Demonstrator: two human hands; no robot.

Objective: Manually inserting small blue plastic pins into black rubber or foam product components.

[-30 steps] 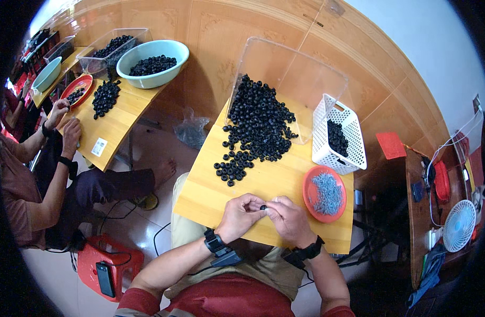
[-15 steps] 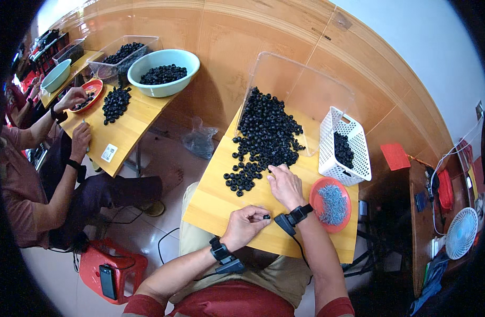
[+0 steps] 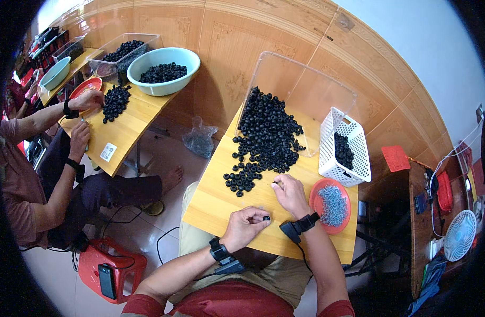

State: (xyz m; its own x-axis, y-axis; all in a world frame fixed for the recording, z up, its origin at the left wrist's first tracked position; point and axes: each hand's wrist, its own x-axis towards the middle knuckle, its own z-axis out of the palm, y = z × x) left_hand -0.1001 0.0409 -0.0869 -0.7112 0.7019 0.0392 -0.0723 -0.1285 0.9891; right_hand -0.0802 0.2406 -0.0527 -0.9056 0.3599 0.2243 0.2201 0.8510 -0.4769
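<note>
My left hand [image 3: 244,224] is near the table's front edge, its thumb and fingers pinched on a small black round piece [image 3: 266,217]. Its far end shows at the fingertips. My right hand [image 3: 290,192] hovers just off the near right side of a heap of black round pieces with holes [image 3: 266,124]. Its fingers are curled together, and whatever may be between them is too small to make out. Right of that hand, a red plate [image 3: 350,207] carries a pile of small silvery metal parts [image 3: 332,203].
A clear plastic bin [image 3: 305,68] lies tipped behind the heap. Beside it, a white perforated basket [image 3: 329,166] contains more black pieces. At the left, a co-worker's hand [image 3: 89,100] is beside another heap, near a pale green basin [image 3: 192,74]. A red stool [image 3: 89,267] stands at lower left.
My right hand has drawn back from the heap, slightly right and toward me, its fingers now curled. My left hand has stayed put. The co-worker's hand has moved from the plate toward their heap.
</note>
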